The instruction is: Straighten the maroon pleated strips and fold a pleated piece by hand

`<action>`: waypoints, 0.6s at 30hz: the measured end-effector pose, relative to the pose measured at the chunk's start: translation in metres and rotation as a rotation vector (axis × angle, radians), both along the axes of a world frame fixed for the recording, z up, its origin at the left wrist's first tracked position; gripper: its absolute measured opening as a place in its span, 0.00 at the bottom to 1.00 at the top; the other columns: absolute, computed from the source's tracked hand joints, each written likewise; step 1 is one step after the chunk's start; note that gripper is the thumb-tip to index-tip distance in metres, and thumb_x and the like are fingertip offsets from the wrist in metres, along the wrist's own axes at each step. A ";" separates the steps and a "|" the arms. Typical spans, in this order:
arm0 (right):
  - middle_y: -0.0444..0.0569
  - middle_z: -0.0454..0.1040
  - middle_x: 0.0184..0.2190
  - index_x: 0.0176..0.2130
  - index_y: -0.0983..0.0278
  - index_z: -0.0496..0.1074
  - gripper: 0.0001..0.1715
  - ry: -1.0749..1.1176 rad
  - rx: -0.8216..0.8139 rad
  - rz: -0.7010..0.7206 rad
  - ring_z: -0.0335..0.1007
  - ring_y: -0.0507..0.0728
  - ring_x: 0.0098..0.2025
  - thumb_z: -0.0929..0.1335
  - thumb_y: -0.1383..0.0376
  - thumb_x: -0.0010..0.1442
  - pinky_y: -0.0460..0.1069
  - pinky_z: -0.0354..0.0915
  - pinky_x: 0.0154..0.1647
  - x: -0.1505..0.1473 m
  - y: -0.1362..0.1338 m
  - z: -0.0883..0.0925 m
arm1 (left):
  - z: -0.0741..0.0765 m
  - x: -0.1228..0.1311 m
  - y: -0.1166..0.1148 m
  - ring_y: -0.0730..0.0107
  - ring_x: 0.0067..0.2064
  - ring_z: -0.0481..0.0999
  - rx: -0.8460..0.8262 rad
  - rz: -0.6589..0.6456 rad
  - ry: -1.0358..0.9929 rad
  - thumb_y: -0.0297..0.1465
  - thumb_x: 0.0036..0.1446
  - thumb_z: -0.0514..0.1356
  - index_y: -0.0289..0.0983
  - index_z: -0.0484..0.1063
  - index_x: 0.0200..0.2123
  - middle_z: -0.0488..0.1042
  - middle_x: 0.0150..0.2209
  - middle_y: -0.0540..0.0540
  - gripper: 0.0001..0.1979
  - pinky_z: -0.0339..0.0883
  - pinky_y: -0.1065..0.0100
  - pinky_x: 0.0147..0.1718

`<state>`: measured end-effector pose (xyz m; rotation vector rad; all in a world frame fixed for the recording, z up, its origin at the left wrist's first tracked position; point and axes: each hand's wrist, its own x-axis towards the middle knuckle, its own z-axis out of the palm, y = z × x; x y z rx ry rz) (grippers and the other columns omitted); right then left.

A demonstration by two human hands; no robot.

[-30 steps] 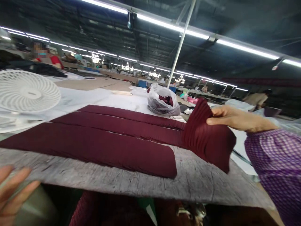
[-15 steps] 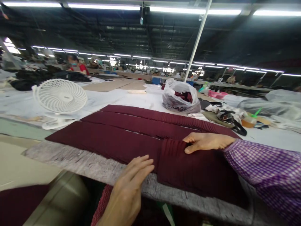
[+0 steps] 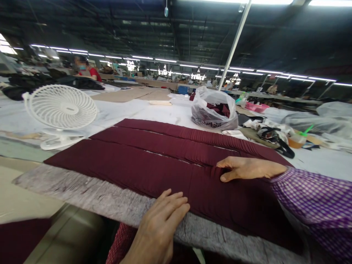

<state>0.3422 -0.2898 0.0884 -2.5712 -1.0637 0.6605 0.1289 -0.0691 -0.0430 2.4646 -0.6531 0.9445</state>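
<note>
Long strips of maroon fabric (image 3: 154,165) lie side by side in three rows, with narrow gaps between them. My left hand (image 3: 162,220) rests palm down at the front edge of the nearest row, fingers stretched out, holding nothing. Toward the right end of that row, my right hand (image 3: 247,168) has its fingers bent into the fabric along the gap and its thumb on top, gripping the cloth. Small creases run out from those fingertips. A faint crosswise line shows on the nearest row between my hands. What lies under my right palm is hidden.
A white fan (image 3: 63,108) stands at the left. Behind the strips sits a clear plastic bag (image 3: 214,113) with maroon cloth inside. Cloth scraps (image 3: 269,135) and a cup (image 3: 297,140) are at the right. The grey board's edge (image 3: 110,198) runs along the front. A person in red (image 3: 93,73) is far back.
The raised, pleated piece of fabric under my right hand now lies flat, level with the nearest row. Both hands appear slightly farther right, and the view has tilted down a little.
</note>
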 end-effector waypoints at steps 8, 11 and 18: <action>0.50 0.72 0.47 0.48 0.60 0.74 0.34 -0.003 -0.058 -0.054 0.66 0.67 0.50 0.71 0.49 0.44 0.55 0.62 0.53 -0.002 -0.001 0.000 | 0.013 0.005 -0.004 0.62 0.50 0.70 0.060 0.032 0.014 0.17 0.52 0.45 0.32 0.62 0.54 0.72 0.50 0.41 0.25 0.68 0.57 0.49; 0.51 0.71 0.49 0.49 0.61 0.73 0.33 -0.009 -0.072 -0.037 0.65 0.67 0.51 0.70 0.49 0.46 0.55 0.60 0.54 -0.004 -0.001 0.000 | 0.021 0.009 -0.011 0.61 0.44 0.71 0.000 0.036 0.024 0.17 0.51 0.46 0.31 0.64 0.51 0.74 0.44 0.41 0.24 0.71 0.57 0.42; 0.51 0.71 0.47 0.49 0.60 0.73 0.29 -0.042 -0.069 0.019 0.65 0.65 0.50 0.70 0.52 0.48 0.56 0.60 0.52 -0.009 0.003 0.000 | 0.022 0.019 -0.028 0.56 0.49 0.67 -0.056 0.116 -0.007 0.19 0.54 0.48 0.33 0.68 0.47 0.71 0.45 0.39 0.18 0.65 0.49 0.50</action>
